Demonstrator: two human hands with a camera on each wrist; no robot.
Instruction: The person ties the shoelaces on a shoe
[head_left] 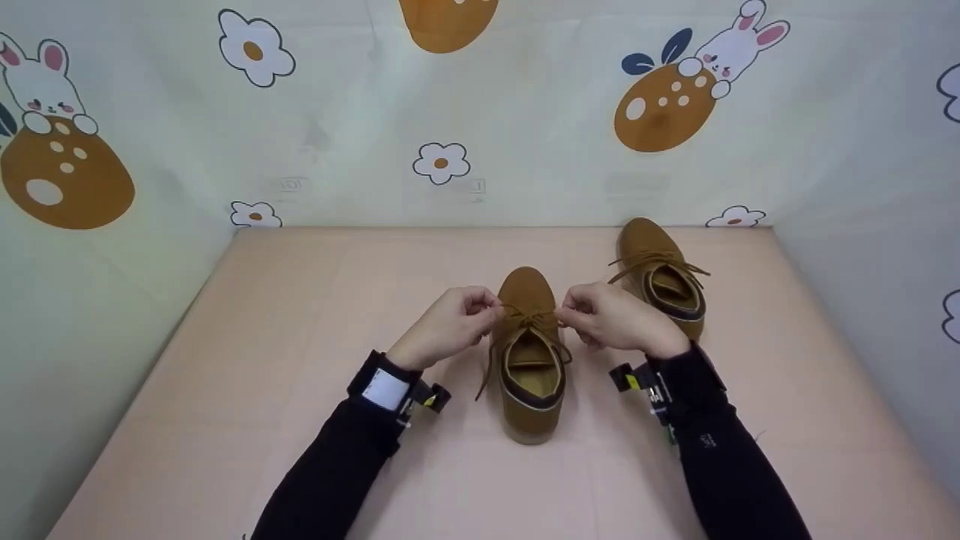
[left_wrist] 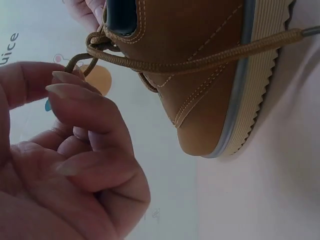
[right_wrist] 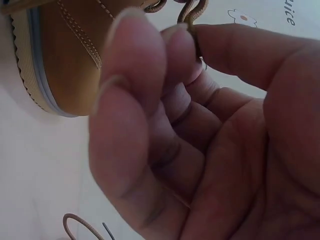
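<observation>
A brown lace-up shoe (head_left: 527, 286) stands on the table between the hands, its toe toward the back wall. On its left side, my left hand (head_left: 448, 324) pinches a loop of the brown shoelace (left_wrist: 175, 66) between thumb and fingertip. My right hand (head_left: 616, 319) pinches the lace (right_wrist: 190, 14) on the other side. Between the hands the lace crosses in a bow-like knot (head_left: 529, 321) over the tongue. A loose lace end hangs down each side of the shoe; the left one shows a dark tip (left_wrist: 311, 31).
A second brown shoe (head_left: 645, 241) with its laces tied stands at the back right, just beyond the right hand. A pale pink tabletop (head_left: 285, 300) meets a cloth wall (head_left: 345, 112) printed with rabbits and flowers. Both wrists carry strapped cameras.
</observation>
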